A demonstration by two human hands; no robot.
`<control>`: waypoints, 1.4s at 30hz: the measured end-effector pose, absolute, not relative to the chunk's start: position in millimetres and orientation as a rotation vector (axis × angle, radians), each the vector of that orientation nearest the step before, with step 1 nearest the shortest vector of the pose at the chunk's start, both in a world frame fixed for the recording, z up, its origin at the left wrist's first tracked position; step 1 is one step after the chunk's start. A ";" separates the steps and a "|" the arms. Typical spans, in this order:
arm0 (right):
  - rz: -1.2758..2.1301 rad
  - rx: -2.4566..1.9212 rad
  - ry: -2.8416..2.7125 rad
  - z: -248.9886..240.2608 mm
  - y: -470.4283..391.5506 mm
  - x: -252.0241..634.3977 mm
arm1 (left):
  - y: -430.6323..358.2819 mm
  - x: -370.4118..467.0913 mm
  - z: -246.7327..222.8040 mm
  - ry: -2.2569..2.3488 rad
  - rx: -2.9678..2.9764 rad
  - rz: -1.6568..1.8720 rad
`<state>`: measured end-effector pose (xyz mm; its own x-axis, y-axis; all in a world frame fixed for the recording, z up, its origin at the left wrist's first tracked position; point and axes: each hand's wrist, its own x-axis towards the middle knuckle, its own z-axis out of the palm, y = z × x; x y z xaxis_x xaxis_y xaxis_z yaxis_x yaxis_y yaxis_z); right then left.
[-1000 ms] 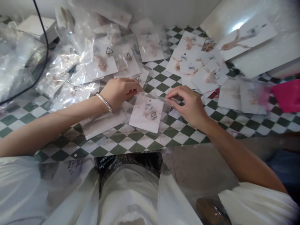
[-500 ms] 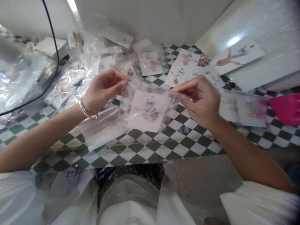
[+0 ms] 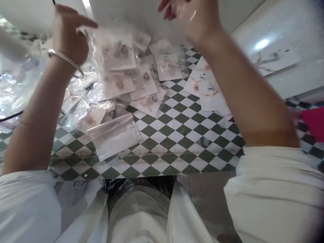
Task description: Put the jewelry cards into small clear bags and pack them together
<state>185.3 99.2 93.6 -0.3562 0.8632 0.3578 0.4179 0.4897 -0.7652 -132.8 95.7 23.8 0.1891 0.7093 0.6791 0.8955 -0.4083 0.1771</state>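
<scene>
My left hand is at the upper left, a silver bangle on its wrist. Its index finger points right beside the upper corner of a bagged white card, and the fingers look apart. This card lies on top of other bagged jewellery cards. At the top edge my right hand is partly cut off and blurred, with a shiny bit of clear film in its curled fingers. A flat, clear bag lies near the table's front edge.
Loose cards with gold-coloured jewellery lie right of centre, partly behind my right forearm. Crumpled clear bags fill the left side. A bright pink item sits at the far right of the checkered table.
The bagged card has moved from between my hands to the upper-left pile. My left hand has moved up and left and let go; my right hand has risen to the top edge.
</scene>
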 end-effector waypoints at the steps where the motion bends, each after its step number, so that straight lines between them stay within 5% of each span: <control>1: 0.716 -0.989 -2.040 83.8 87.4 188.9 | 95.7 -135.5 11.4 -1.773 -2.107 -1.034; 5: 0.719 -0.560 -2.571 34.6 5.8 197.8 | 60.5 -107.3 -16.4 -1.735 -2.201 -1.089; 10: 0.424 -0.170 -2.866 -9.0 -59.3 179.7 | -4.2 -57.2 21.5 -1.234 -2.552 -1.140; 14: 0.114 -0.230 -2.892 -24.1 -58.3 168.5 | -36.7 -34.2 51.9 -1.219 -2.674 -1.096; 18: 0.157 -0.446 -2.772 -32.7 -53.8 174.8 | -47.3 -24.0 52.9 -1.089 -2.827 -0.964; 27: 0.850 -0.775 -2.206 37.2 -54.6 210.0 | -43.1 -28.4 52.7 -0.998 -3.856 -1.168; 30: 0.859 -0.874 -2.082 58.0 -51.9 209.9 | -36.0 -37.0 50.3 -1.047 -3.926 -1.451; 34: 0.746 -0.975 -1.994 67.1 -45.4 210.9 | -37.5 -33.1 49.9 -0.800 -3.972 -1.312; 42: 1.030 -0.778 -1.772 58.5 -31.2 229.4 | -41.9 -26.8 40.8 -1.773 -3.418 -1.531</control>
<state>229.4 -31.2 58.5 -0.3833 0.8356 0.3935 0.0717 0.4517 -0.8893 -26.8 -41.9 40.8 0.5084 0.8543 0.1084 0.2318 -0.2570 0.9382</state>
